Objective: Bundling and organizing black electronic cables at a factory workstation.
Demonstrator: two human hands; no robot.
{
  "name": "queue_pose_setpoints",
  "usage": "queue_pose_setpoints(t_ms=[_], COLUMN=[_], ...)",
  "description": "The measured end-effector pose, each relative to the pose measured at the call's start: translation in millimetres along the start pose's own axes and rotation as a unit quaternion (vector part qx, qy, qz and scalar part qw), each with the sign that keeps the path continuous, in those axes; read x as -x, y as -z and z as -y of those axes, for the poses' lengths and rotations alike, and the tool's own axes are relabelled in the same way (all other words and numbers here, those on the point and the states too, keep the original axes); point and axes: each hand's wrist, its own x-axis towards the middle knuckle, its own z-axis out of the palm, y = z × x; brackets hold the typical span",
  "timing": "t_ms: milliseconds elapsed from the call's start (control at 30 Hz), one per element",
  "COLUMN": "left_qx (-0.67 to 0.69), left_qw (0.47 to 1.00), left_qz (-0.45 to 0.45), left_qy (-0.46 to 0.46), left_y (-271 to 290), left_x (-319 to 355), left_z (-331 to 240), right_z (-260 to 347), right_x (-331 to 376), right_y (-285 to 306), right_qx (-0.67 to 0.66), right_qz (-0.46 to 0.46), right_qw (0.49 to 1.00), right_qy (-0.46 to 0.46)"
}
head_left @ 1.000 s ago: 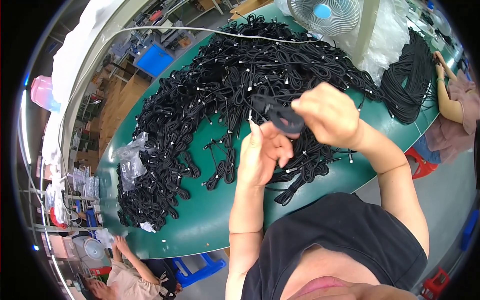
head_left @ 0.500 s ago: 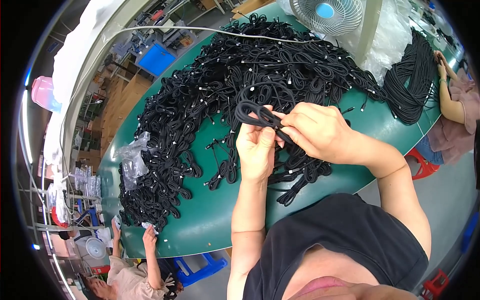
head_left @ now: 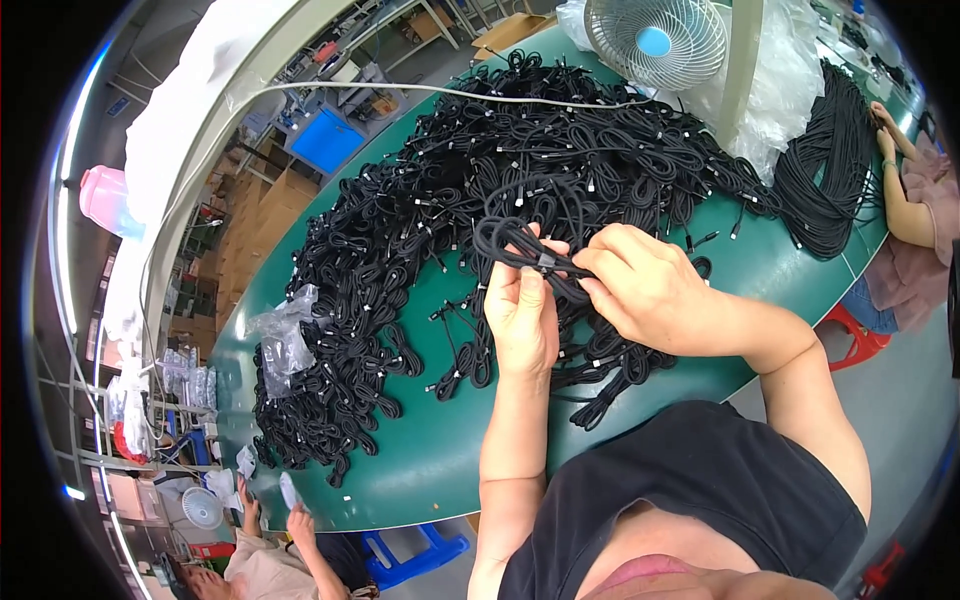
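Note:
A looped black cable bundle (head_left: 500, 238) is held up over the table between my two hands. My left hand (head_left: 522, 312) is closed around its underside, thumb pressed against the coils. A dark band (head_left: 546, 262) crosses the loops near that thumb. My right hand (head_left: 648, 287) pinches the right end of the bundle, its fingertips partly hiding what they grip. Behind and below my hands lies a large heap of similar black cables (head_left: 560, 140) with small metal-tipped plugs.
The green table (head_left: 420, 470) curves around me. A fan (head_left: 655, 40) and clear plastic (head_left: 790, 100) stand at the back, near long uncoiled cables (head_left: 825, 170). A plastic bag (head_left: 287, 345) lies on the heap. Co-workers sit at the left and right ends.
The bundle has turned slightly, and the band around it shows more plainly. My right hand has shifted a little downward. At the lower left, a co-worker has lifted a pale, thin item.

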Motion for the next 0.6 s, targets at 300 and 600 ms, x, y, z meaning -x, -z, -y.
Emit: queue_pose_setpoints(t_ms=[300,600], left_qx=[0.028,0.081], left_qw=[0.998,0.968], left_qz=[-0.009,0.149], left_qy=[0.057,0.187], left_y=[-10.8,-8.4], left_x=[8.5,5.1], left_z=[12.1,1.9], right_z=[0.7,-48.1], right_x=[0.1,-28.8], right_y=[-11.4,16.0], right_qx=[-0.127,-0.048], right_qz=[-0.045,-0.106], right_qw=[0.991,0.99], right_qy=[0.02,0.08])
